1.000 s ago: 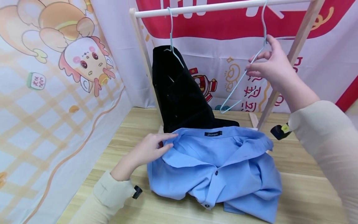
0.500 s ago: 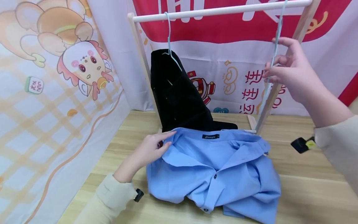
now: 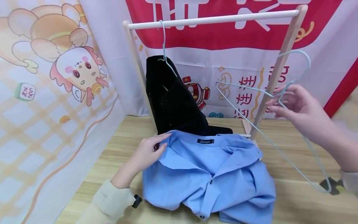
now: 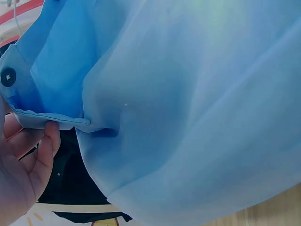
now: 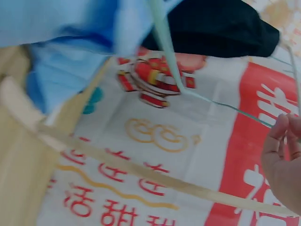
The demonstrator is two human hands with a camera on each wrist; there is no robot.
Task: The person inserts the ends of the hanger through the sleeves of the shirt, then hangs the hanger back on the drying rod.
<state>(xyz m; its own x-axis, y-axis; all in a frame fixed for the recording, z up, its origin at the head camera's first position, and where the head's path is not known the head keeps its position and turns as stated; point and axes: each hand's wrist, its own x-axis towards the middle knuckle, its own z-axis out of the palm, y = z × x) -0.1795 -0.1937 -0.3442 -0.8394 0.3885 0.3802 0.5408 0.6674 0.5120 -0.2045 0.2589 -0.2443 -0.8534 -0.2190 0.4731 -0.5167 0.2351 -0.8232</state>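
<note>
A light blue button shirt (image 3: 184, 180) lies crumpled on the wooden table, its collar with a black label toward the rack. My left hand (image 3: 146, 151) pinches the collar's left end; the left wrist view shows fingers (image 4: 52, 136) at the cloth edge near a dark button (image 4: 8, 76). My right hand (image 3: 303, 115) grips a pale green wire hanger (image 3: 251, 123) just below its hook. The hanger is off the rail, tilted, one corner pointing toward the rack and the other toward the right wrist. In the right wrist view, fingers (image 5: 277, 136) pinch the hanger's wire.
A small wooden rack (image 3: 215, 20) stands behind the shirt. A black garment (image 3: 179, 102) hangs from another pale hanger (image 3: 164, 43) on its left part and reaches the table (image 3: 302, 193). Printed cloth (image 3: 33, 124) covers the left and back sides.
My right hand has taken the empty hanger off the rail, moving it down and to the right and turning it. My left hand stays at the collar. The head view has shifted slightly.
</note>
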